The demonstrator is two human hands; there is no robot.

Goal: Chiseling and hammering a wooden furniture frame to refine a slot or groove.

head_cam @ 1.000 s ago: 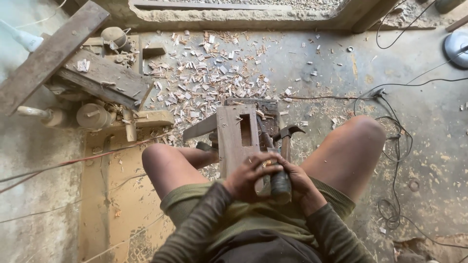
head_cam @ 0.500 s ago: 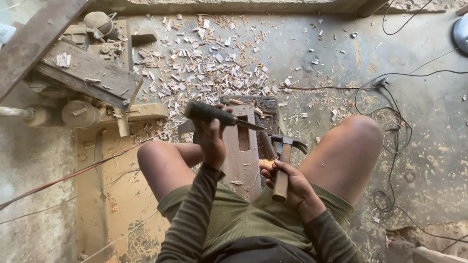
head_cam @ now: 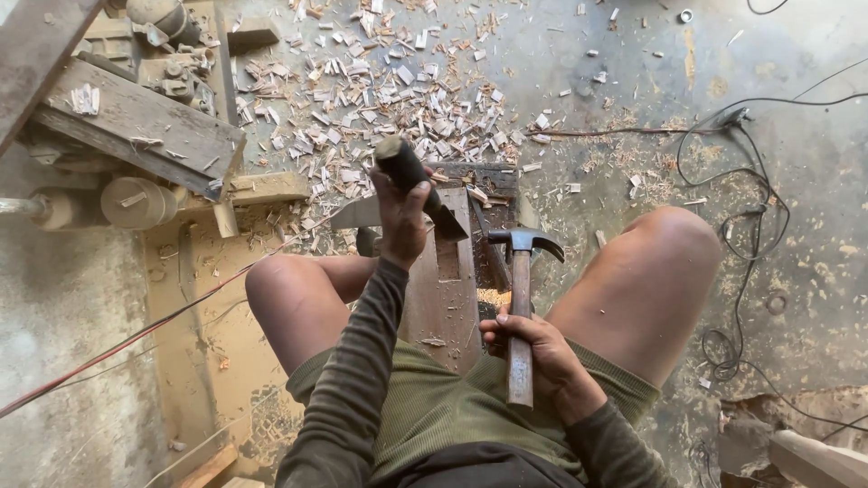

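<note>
I sit on the floor with a dark wooden workpiece standing between my bare knees. My left hand grips a dark-handled chisel and holds it raised over the top of the workpiece, its blade slanting down to the right. My right hand is closed around the wooden handle of a claw hammer. The hammer stands upright beside the workpiece, its metal head at the top, just right of the chisel blade.
Pale wood chips litter the concrete floor ahead. A rough wooden frame with a lathe-like roller stands at the left. Black cables loop over the floor at the right, and a red wire runs along the left.
Both hands were together low on the workpiece a second ago. The left hand has since lifted the chisel up over the workpiece, and the right hand now holds the hammer upright.
</note>
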